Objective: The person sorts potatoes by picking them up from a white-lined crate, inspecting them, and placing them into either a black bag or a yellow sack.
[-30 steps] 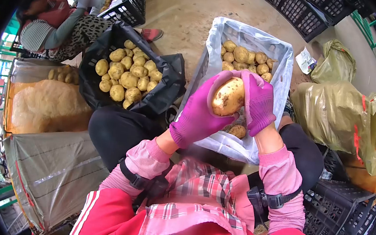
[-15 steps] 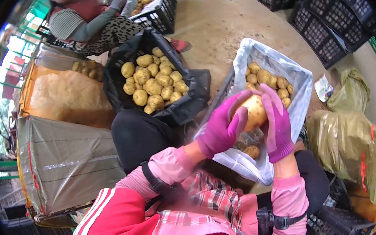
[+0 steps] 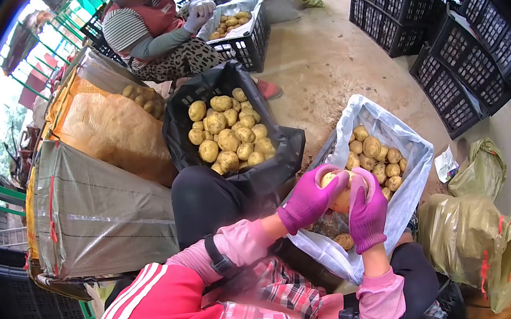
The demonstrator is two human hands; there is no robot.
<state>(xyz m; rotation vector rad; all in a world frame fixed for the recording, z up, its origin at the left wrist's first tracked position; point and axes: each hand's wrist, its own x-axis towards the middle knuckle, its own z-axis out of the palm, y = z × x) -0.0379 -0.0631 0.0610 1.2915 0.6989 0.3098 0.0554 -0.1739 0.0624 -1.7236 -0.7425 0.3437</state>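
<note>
A large pale potato [image 3: 339, 201] is gripped between my two pink-gloved hands, partly hidden by the fingers. My left hand [image 3: 308, 200] closes on its left side, and my right hand [image 3: 369, 216] on its right. Below them stands a crate with a white liner [image 3: 403, 206], holding several smaller, soil-marked potatoes [image 3: 377, 157] at its far end. One more potato [image 3: 345, 240] lies at its near end, under my wrists. To the left is a crate with a black liner [image 3: 179, 114], heaped with yellowish potatoes [image 3: 230, 135].
Filled sacks [image 3: 109, 125] stand at the left. A co-worker [image 3: 151, 30] sits at the upper left beside another lined crate [image 3: 252, 44] of potatoes. Black crates [image 3: 458, 69] are stacked at the upper right. Olive plastic bags [image 3: 465, 237] lie at the right.
The view has shifted, so the surroundings appear lower and further right. My hands have drawn closer together around the potato, and their fingers now cover more of it.
</note>
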